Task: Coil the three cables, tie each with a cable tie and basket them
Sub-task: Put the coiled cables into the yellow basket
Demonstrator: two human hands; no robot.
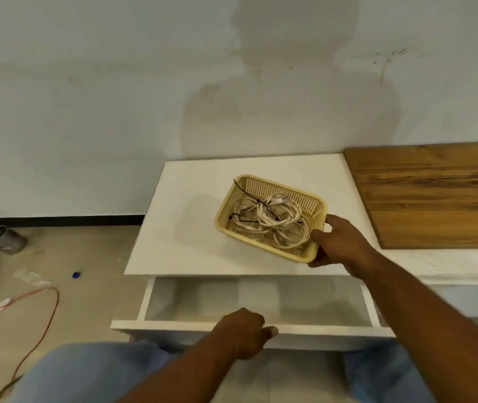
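Nearest the person, the left hand (243,333) curls over the top edge of the pulled-out white drawer (333,335) of the low white cabinet (179,242). It probably grips there to hold the drawer open while the other hand works.

Above the drawer, on the cabinet's top, the right hand (339,242) grips the near right corner of the yellow perforated plastic basket (275,189), thumb over the rim and fingers underneath. The basket sits askew towards the top's right side, so the grip looks meant for lifting or sliding it, perhaps down into the drawer.

Inside the basket lie the coiled white cables (278,216), seemingly three bundles overlapping, each crossed by thin black cable ties (249,196) whose tails stick out. Coiling, tying and basketing therefore look done.

Right of the cabinet and further back, a brown wooden board (435,196) lies flat against the wall.
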